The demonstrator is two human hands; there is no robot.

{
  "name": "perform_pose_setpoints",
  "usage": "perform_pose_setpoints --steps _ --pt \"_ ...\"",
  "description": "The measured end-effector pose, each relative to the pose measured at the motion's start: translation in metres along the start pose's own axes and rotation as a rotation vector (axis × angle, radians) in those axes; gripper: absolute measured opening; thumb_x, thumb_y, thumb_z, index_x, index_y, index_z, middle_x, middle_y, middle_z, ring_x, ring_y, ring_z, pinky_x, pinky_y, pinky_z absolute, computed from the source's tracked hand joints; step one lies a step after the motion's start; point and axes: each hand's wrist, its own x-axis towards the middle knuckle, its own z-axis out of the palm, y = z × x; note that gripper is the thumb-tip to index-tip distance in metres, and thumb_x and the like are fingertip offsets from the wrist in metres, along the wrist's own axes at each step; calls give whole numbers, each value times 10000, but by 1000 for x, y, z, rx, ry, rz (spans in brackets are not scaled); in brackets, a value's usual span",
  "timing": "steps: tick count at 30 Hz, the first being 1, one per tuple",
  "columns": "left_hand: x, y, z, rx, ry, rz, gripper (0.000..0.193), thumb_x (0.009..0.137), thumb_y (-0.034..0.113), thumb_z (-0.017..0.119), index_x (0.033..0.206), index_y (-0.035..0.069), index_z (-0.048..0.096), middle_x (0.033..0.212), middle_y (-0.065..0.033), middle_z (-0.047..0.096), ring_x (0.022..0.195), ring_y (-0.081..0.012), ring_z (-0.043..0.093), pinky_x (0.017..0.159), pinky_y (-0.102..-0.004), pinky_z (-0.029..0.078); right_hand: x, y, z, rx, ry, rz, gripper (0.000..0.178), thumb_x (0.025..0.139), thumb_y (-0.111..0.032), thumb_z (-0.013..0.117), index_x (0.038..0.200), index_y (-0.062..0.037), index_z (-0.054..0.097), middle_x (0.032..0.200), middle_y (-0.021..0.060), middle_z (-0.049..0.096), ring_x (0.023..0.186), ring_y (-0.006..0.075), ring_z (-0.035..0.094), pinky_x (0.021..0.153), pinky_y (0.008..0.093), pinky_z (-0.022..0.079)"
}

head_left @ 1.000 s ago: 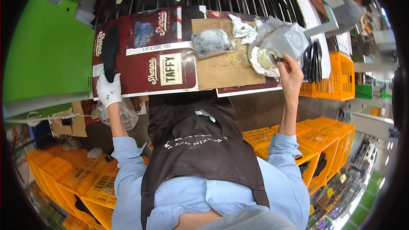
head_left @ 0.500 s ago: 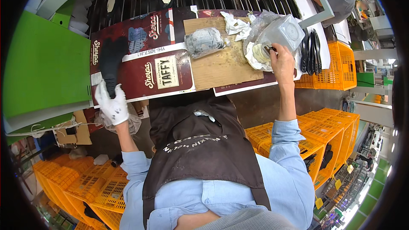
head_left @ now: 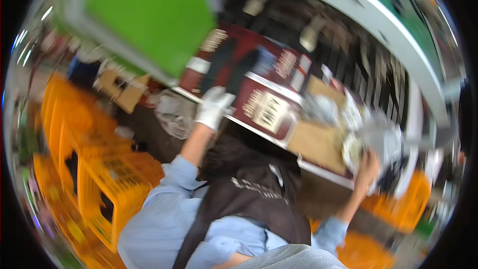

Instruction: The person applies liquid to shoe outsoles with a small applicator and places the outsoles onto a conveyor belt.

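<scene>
The picture is smeared by motion. My left hand [head_left: 215, 108], in a white glove, is closed round the lower end of a long black piece [head_left: 221, 65]. That piece lies over dark red printed cardboard [head_left: 264, 112]; a second dark shape beside it may be its shadow. My bare right hand [head_left: 367, 169] has its fingers drawn together at a round pale pot or wrapping [head_left: 352, 150]; what they pinch is hidden. Behind that hand stands a clear plastic container [head_left: 383, 137]. A grey wrapped bundle [head_left: 321, 108] lies on brown cardboard [head_left: 316, 144].
Beyond the cardboard, a dark slatted rack [head_left: 343, 45] bears several black pieces with pale patches. A green panel [head_left: 149, 20] rises at the far left. Orange crates [head_left: 119, 179] stand at the left, more at the lower right. A clear plastic bag [head_left: 174, 114] hangs below the bench edge.
My head has turned, so the bench now slants down to the right and the picture is blurred. Both hands stay at much the same spots on the bench.
</scene>
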Motion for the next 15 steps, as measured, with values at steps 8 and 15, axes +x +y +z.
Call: perform_pose_setpoints --steps 8,15 --pt "3 -4 1 -318 -279 -306 359 834 117 694 1160 35 568 1011 -50 631 864 -138 622 681 -284 542 -7 -25 -18 126 73 -103 295 871 -214 652 1034 33 640 989 225 648 908 377 604 853 431 469" --pt "8 -18 7 -493 -435 -417 307 866 118 652 1158 82 565 970 -17 644 813 -121 634 667 -266 549 2 3 5 171 261 -197 273 844 -224 652 941 31 662 885 201 666 790 339 635 743 401 516"
